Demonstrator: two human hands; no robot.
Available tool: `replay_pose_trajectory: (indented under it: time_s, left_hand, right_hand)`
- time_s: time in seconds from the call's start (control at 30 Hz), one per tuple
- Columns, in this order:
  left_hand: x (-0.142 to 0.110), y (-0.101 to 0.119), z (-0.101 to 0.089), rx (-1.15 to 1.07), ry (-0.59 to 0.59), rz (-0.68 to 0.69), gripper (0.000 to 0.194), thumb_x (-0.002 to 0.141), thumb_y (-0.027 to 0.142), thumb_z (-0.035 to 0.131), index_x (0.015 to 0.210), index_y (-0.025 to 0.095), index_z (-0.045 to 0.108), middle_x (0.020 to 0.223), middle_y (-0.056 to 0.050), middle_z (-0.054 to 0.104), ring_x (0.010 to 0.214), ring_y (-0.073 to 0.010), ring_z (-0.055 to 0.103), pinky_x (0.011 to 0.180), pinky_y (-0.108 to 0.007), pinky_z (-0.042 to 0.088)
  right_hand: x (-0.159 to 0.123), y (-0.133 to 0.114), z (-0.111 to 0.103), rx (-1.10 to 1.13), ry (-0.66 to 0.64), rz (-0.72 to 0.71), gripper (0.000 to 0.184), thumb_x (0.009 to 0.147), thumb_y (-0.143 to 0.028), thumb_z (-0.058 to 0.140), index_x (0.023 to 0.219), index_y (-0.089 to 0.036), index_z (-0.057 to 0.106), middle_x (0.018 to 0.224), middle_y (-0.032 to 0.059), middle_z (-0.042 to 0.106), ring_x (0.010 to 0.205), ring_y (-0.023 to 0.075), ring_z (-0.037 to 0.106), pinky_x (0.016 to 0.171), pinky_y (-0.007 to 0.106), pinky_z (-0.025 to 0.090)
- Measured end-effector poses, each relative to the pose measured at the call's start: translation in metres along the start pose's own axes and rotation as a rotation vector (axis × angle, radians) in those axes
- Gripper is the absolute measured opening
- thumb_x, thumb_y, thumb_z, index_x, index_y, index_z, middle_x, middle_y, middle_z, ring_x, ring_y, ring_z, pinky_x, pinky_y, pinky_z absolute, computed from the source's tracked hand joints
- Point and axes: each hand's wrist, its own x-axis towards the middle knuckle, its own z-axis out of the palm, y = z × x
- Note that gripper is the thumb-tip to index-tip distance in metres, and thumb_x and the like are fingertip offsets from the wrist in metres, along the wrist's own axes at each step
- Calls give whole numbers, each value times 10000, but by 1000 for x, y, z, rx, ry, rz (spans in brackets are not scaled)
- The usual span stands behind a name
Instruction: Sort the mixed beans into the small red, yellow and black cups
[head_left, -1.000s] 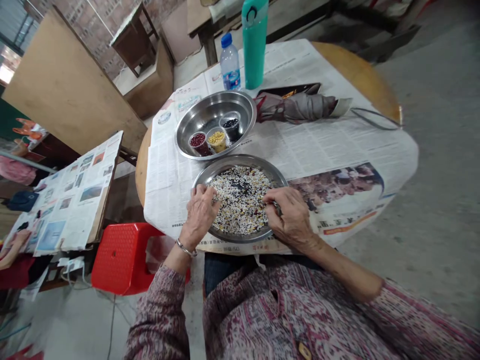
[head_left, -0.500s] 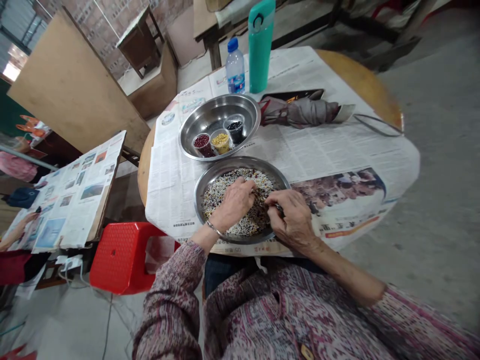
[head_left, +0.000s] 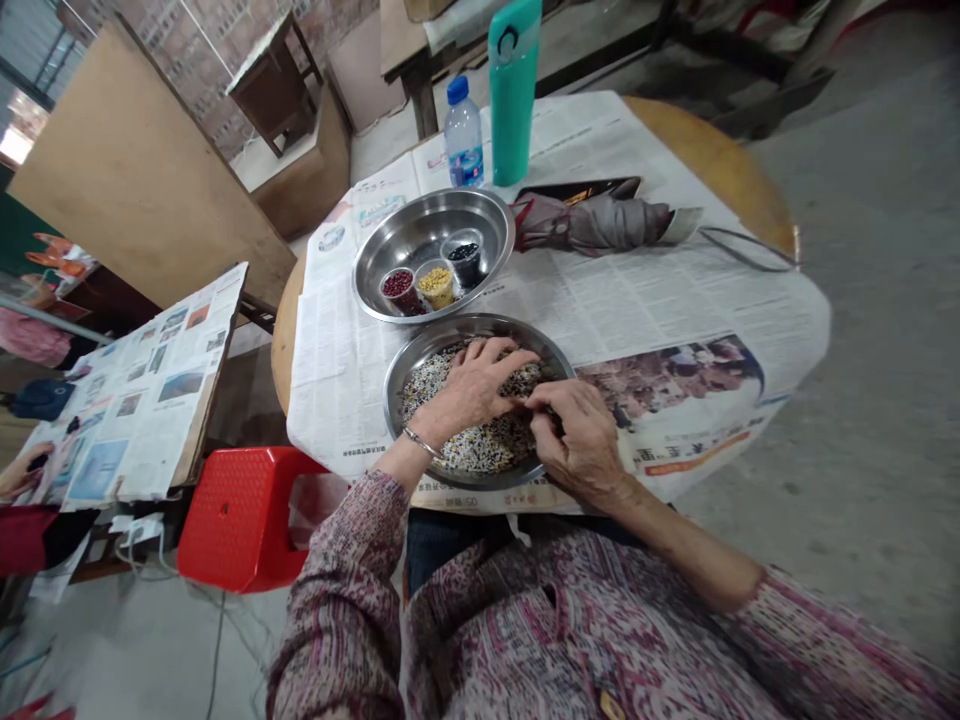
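Observation:
A steel basin (head_left: 555,352) in front of me holds mixed white, dark, red and yellow grains and beans (head_left: 484,452). Over its middle, my left hand (head_left: 474,392) lies palm down with fingers spread across the grains. My right hand (head_left: 583,440) is at the basin's right side, thumb and fingers pinched together; whatever they hold is hidden. Their fingertips come close together. Behind stands a second steel basin (head_left: 397,228) with three clear cups: red beans (head_left: 400,288), yellow beans (head_left: 436,285) and black beans (head_left: 466,262).
Newspaper (head_left: 712,290) covers the round table. At its back stand a water bottle (head_left: 463,140) and a teal flask (head_left: 513,100), near a folded grey umbrella (head_left: 600,226) and a dark phone-like object (head_left: 574,190). A red stool (head_left: 232,520) is at left, below another papered table (head_left: 169,400).
My left hand has opened from bunched fingers and spread over the grains, slightly farther forward. My right hand stays pinched at the basin's right side. The view has shifted slightly.

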Motion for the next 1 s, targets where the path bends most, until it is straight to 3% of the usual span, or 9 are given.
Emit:
replay_pose_trajectory:
  time_s: [0.13, 0.3, 0.4, 0.6, 0.8, 1.0]
  left_hand:
    - [2, -8, 3, 47, 23, -43, 178, 1011, 251, 554, 1151, 221, 659, 1186, -47, 628, 1171, -207, 555, 1075, -387, 479]
    - [-25, -20, -7, 131, 156, -288, 191, 1038, 209, 467, 1055, 207, 658, 1061, -53, 637, 1045, -199, 589, 1000, -372, 511]
    - [-49, -22, -8, 154, 199, -405, 174, 1028, 278, 516, 1109, 191, 644, 1166, -90, 630, 1135, -236, 574, 1031, -414, 507]
    - [-71, -10, 17, 133, 114, -510, 697, 1001, 572, 490, 1500, 103, 359, 1559, -259, 396, 1464, -384, 392, 1162, -554, 409]
    - [-46, 17, 37, 168, 20, -447, 863, 984, 653, 428, 1609, 111, 181, 1695, -238, 154, 1584, -395, 142, 1252, -605, 242]
    - [-33, 32, 37, 292, -71, -128, 717, 1041, 538, 347, 1636, 182, 165, 1726, -142, 99, 1599, -369, 67, 1241, -665, 208]
  right_hand:
    - [1, -1, -1, -7, -3, 0, 231, 837, -39, 517, 944, -241, 545, 893, 43, 638, 858, 228, 605, 826, 389, 480]
    - [1, -1, -1, 7, -10, 13, 223, 840, -42, 528, 943, -238, 553, 900, 46, 651, 877, 229, 618, 838, 392, 480]
    - [-1, -1, 0, 14, -11, 13, 225, 836, -44, 534, 944, -240, 560, 899, 43, 655, 877, 230, 621, 841, 395, 479]
    - [-1, 0, 0, 12, -11, 10, 229, 824, -48, 540, 948, -238, 573, 905, 48, 662, 883, 233, 620, 845, 397, 477]
    - [-2, 2, 0, -2, -8, 4, 211, 840, -64, 535, 952, -240, 567, 895, 44, 657, 861, 229, 612, 824, 391, 481]
    - [-4, 2, 1, -1, -18, 33, 196, 841, -80, 531, 938, -247, 564, 907, 47, 662, 880, 238, 618, 828, 404, 488]
